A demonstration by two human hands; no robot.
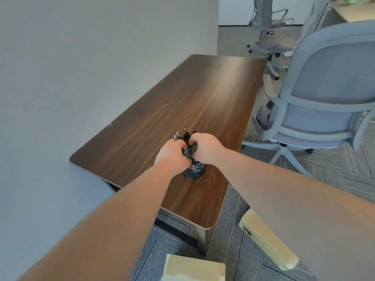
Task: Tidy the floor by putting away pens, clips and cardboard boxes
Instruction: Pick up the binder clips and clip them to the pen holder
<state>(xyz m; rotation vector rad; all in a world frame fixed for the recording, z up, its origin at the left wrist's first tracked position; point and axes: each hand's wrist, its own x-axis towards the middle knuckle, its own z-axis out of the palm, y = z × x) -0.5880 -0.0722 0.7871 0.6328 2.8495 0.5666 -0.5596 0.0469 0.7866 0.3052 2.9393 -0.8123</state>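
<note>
A pale grey wall (81, 57) fills the left of the view, and a dark wood-grain surface (182, 102) stands against it, running away from the camera. To its right a grey mesh office chair (324, 94) faces away, with a second grey chair (272, 33) further back on the grey carpet floor (345, 169).

Two cardboard boxes lie on the floor near the surface's near corner: one cardboard box (194, 268) at the bottom edge of the view, and a longer, flatter box (265, 240) to its right, partly covered by the right forearm.

Both bare forearms reach forward over the surface. The left hand (169, 154) and the right hand (205, 148) meet over a black mesh pen holder (194, 171) that stands upright near the right edge of the surface. Each hand is curled closed, fingers bent inward, around a bunch of dark pens and clips (187, 141) that sits between them at the mouth of the holder. A few silver-tipped pen ends stick up just beyond the left knuckles. The bunch is small and blurred, so which pieces are pens and which are clips is hard to say, and it may be that some already rest inside the holder. Something pink and teal shows through the mesh lower down.
</note>
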